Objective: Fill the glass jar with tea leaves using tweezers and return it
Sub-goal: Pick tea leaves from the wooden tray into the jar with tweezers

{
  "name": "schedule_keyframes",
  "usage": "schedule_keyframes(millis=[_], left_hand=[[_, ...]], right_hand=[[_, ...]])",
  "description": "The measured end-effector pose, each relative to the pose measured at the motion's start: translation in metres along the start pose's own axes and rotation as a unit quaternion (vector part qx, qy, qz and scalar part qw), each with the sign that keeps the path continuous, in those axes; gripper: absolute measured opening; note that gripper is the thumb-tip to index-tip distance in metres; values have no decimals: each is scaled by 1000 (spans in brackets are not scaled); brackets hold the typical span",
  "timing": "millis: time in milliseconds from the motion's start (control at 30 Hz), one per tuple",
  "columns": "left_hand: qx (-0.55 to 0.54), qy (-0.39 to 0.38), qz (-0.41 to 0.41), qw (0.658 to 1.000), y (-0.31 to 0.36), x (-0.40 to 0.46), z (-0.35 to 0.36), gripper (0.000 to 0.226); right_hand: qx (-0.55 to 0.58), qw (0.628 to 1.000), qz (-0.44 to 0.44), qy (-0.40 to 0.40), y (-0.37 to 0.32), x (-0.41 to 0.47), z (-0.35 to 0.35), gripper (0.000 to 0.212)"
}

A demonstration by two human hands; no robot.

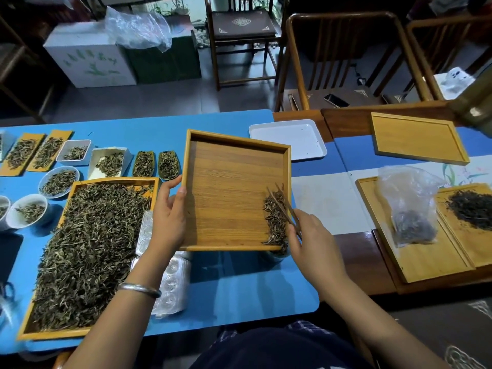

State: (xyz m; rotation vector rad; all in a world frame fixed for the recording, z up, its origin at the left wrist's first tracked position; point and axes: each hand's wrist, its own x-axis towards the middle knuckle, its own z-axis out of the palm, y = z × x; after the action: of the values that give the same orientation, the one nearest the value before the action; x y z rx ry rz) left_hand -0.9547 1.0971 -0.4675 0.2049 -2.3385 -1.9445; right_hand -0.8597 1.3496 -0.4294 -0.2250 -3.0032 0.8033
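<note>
- Bamboo tray (229,187), held up off the blue table (239,288), is tipped toward its 4 o'clock corner, so the tea leaves (275,219) gather there.
- Your left hand (167,217) grips the tray's 9 o'clock rim, thumb on top, to steady the tilt.
- Your right hand (306,235) pinches the tweezers (282,206), tips in the pile, apparently sweeping leaves off that corner.
- Directly below the corner, the glass jar (278,254) is mostly hidden; only a leaf-topped rim shows.
</note>
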Motion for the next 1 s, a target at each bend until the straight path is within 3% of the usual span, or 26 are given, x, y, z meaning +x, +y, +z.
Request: schedule_keyframes(millis=[267,533,1000], left_hand=[[-14,-1,-4,1000,2,-1,1,25],[-8,0,-6,1000,1,0,1,23],[-16,-1,-4,1000,2,1,2,27]], right_hand=[[-69,996,-46,-32,23,-27,4,41],[-113,987,-113,-11,48,-50,8,45],[-141,981,-137,-1,78,-70,-1,50]])
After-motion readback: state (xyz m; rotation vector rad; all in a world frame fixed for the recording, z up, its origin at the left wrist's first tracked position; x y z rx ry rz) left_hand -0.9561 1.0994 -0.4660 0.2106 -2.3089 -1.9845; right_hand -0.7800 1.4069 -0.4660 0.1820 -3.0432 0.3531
